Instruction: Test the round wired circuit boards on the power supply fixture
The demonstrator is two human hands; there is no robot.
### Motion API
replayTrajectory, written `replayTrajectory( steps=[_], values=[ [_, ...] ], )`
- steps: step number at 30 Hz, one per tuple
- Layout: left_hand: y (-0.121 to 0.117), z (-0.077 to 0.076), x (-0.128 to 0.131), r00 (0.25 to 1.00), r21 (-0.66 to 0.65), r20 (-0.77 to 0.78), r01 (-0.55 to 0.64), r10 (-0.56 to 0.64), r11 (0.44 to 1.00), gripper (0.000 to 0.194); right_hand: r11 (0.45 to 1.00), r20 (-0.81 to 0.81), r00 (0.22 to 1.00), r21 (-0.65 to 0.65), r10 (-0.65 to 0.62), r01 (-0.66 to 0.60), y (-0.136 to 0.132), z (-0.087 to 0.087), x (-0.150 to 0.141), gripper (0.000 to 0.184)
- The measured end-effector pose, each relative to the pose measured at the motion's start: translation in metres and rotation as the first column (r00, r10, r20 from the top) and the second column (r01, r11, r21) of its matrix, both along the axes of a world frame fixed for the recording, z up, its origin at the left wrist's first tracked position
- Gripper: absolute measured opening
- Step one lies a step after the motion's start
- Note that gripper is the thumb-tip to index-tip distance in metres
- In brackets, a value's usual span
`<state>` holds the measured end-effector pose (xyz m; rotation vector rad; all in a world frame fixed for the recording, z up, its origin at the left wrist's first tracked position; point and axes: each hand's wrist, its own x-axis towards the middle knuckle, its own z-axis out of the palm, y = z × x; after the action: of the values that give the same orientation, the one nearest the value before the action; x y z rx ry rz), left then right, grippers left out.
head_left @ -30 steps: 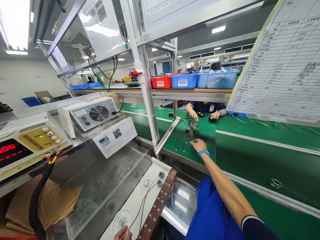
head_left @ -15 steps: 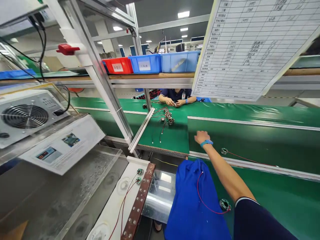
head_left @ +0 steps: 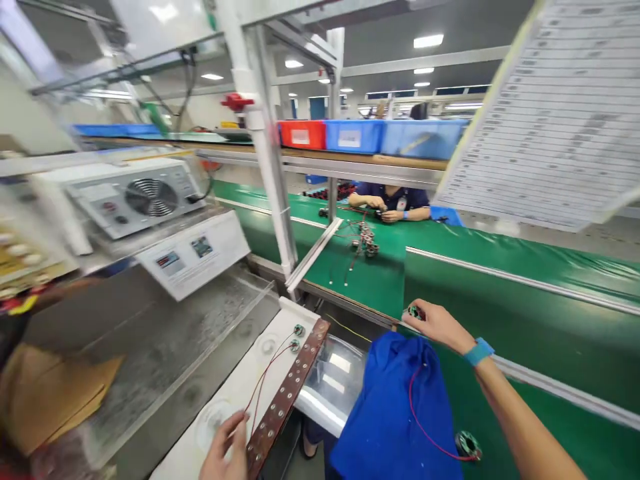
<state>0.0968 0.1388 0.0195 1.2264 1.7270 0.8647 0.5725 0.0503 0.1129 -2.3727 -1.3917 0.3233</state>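
Observation:
My right hand (head_left: pixel 437 325) is closed around a small motor stator (head_left: pixel 415 312) with a green board, held above the conveyor's edge. At the bottom, my left hand (head_left: pixel 227 445) reaches over the white ledge. Its fingers are loosely curved and apart, with the fingertips at the red and dark wires (head_left: pixel 261 385); whether they touch is unclear. Those wires run to two small stators, one (head_left: pixel 299 330) behind the other (head_left: pixel 295 345), on the ledge. Another stator (head_left: pixel 468 445) lies right of the blue cloth (head_left: pixel 395 407), its red wire across the cloth.
A brown riveted strip (head_left: pixel 287 393) edges the ledge. Several wired stators (head_left: pixel 367 241) lie on the green surface, before a co-worker whose hands (head_left: pixel 387 210) handle a small part. A metal post (head_left: pixel 267 147), a grey fan unit (head_left: pixel 135 197) and a hanging paper sheet (head_left: pixel 545 127) stand around.
My right hand has picked up the stator from the green conveyor and drawn it nearer. My left hand has come into view at the bottom. The view has turned left.

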Motion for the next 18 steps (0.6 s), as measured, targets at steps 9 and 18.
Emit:
replayTrajectory(
  steps=[9,18],
  values=[
    [-0.049,0.073,0.084,0.814,0.376,0.393,0.283,-0.428,0.882,0.059,0.695,-0.67,0.391,0.264,0.631,-0.669,0.099,0.042,-0.261,0.044],
    [-0.089,0.014,0.01,0.676,-0.07,0.735,-0.01,0.058,0.997,0.05,0.683,-0.261,0.706,-0.189,0.658,-0.706,0.181,-0.082,-0.422,0.051]
  ],
)
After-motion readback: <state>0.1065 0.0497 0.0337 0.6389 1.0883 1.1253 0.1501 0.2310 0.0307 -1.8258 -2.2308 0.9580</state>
